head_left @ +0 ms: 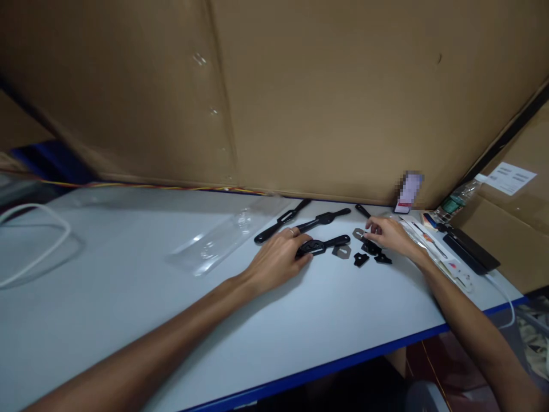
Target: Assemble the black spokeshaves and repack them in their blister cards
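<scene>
Pale tabletop (257,343) carries a slender, slotted black tool (314,246), left grip (277,254) clasping 1 end, hold of right grip (392,233) unclear.

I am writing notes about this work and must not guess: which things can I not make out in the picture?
Head view:
Nearest tool: its left end is hidden by the left hand.
Right hand: too small and blurred to tell whether it holds anything.
Phone: screen partly hidden by pixelation.
Cable at left: cut off by the left edge.
Label: print too small to read.
</scene>
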Action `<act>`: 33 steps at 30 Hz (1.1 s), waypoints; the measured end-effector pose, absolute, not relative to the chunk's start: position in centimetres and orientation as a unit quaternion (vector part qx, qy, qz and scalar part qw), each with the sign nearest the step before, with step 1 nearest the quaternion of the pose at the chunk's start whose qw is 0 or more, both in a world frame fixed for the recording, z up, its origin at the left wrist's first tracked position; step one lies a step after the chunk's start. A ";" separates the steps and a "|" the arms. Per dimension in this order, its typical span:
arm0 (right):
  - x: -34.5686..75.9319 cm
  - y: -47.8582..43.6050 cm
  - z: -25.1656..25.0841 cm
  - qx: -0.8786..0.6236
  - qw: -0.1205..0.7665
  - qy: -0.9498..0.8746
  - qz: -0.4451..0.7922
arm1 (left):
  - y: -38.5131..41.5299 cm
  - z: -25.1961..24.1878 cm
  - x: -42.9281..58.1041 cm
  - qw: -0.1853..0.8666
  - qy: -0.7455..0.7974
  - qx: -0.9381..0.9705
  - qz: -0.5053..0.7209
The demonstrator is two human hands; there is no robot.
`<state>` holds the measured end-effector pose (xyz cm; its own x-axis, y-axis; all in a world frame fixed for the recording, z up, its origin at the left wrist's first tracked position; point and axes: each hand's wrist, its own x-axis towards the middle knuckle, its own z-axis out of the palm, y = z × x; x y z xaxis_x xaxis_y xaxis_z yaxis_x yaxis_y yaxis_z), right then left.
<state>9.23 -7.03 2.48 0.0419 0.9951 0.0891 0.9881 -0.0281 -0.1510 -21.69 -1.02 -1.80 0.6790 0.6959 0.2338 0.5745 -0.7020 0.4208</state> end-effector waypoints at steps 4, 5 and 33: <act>9.5 -7.9 4.3 -0.709 0.033 -0.701 0.068 | -1.1 -1.7 -21.7 0.133 0.365 0.901 0.193; 9.5 -8.1 4.6 -0.705 0.011 -0.705 0.078 | -1.1 -1.8 -21.7 0.119 0.378 0.898 0.191; 8.2 -6.8 1.0 -0.721 0.221 -0.654 0.061 | -1.8 -2.2 -21.3 0.094 0.325 0.912 0.232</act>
